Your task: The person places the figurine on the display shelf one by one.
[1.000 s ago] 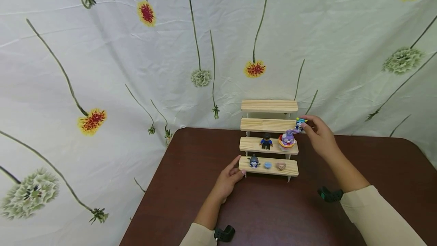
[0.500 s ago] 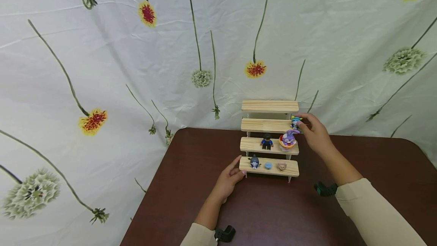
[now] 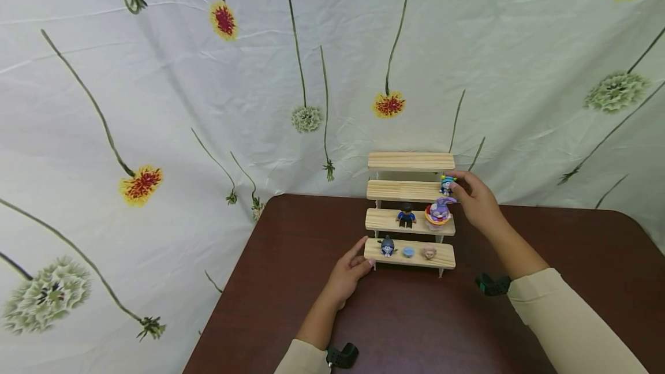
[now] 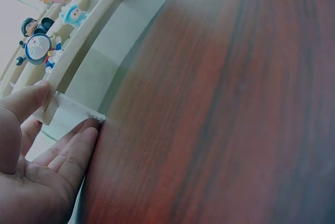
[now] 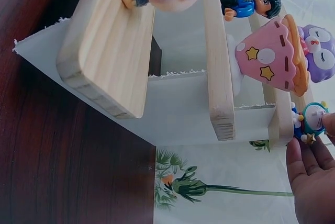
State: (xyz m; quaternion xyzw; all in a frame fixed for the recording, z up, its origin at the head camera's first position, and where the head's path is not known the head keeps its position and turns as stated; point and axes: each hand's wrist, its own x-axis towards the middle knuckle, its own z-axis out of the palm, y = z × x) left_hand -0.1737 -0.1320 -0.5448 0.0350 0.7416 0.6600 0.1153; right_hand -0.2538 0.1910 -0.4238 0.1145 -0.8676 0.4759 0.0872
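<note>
A stepped wooden display stand [image 3: 400,190] has several pale tiers on white supports. My left hand [image 3: 344,276] grips the left end of its bottom tier, thumb and fingers around the corner; in the left wrist view the fingers lie by the white support [image 4: 81,108]. My right hand [image 3: 480,204] pinches a small figurine [image 3: 446,185] with a blue hat and yellow tips, at the right end of the tier below the top. In the right wrist view, the figurine [image 5: 314,116] stands at that tier's end. Just below it is a purple-eared figure [image 3: 440,208] in a pink cup [image 5: 267,56].
A black-haired toy figure [image 3: 406,216] shares the cup's tier. The bottom tier holds a dark-hooded figurine [image 3: 387,246], a light blue one [image 3: 408,251] and a pinkish one [image 3: 429,253]. The stand is on a dark brown table [image 3: 415,322] before a flowered cloth [image 3: 249,74].
My right hand has moved left with the blue-hatted figurine, from beside the stand onto the right end of the tier below the top. The left hand has stayed in place.
</note>
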